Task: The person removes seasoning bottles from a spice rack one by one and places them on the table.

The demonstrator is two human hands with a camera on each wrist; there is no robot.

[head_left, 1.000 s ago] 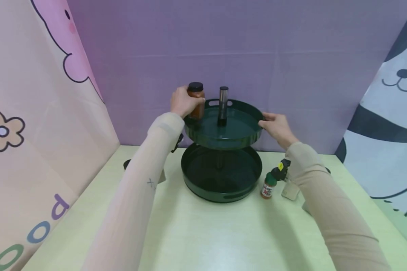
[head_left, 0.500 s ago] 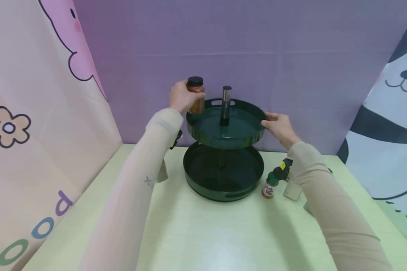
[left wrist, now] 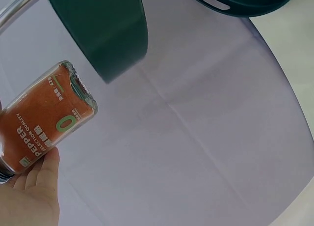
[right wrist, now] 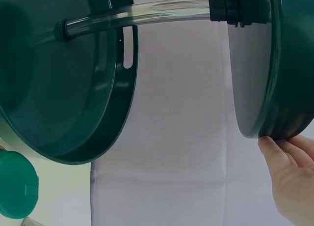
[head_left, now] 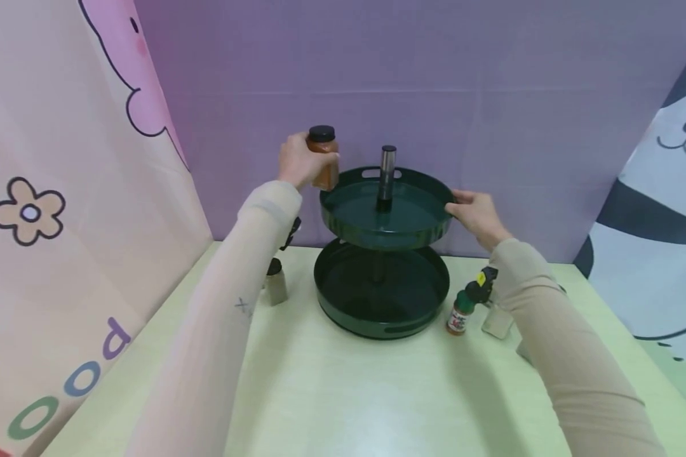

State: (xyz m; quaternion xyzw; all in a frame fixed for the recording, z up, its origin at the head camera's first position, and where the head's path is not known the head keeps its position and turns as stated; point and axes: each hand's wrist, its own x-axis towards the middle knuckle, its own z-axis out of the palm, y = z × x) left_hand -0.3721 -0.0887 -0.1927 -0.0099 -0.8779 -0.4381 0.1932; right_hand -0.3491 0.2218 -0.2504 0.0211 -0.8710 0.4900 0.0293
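Note:
My left hand (head_left: 302,160) grips a glass jar of orange-red pepper powder (head_left: 325,166) with a black lid. It is raised at the left rim of a dark green two-tier round tray (head_left: 384,240). In the left wrist view, the pepper jar's label (left wrist: 37,123) reads "PEPPER", and its base points toward the upper tier's side wall (left wrist: 105,34). My right hand (head_left: 476,214) pinches the upper tier's right rim, thumb in front. The right wrist view shows its fingertips (right wrist: 267,143) at the edge of that tier. A clear central post (right wrist: 167,12) joins both tiers.
A green-capped spice bottle (head_left: 458,317) and a pale small jar (head_left: 498,322) stand right of the lower tier, partly behind the right sleeve. A black-lidded shaker (head_left: 276,283) stands left. A purple cloth backdrop (head_left: 406,76) rises behind the table (head_left: 349,393).
My left hand has lifted the pepper jar up and left, from within the upper tier to its left rim. My right hand stays on the rim. The head view has turned slightly left.

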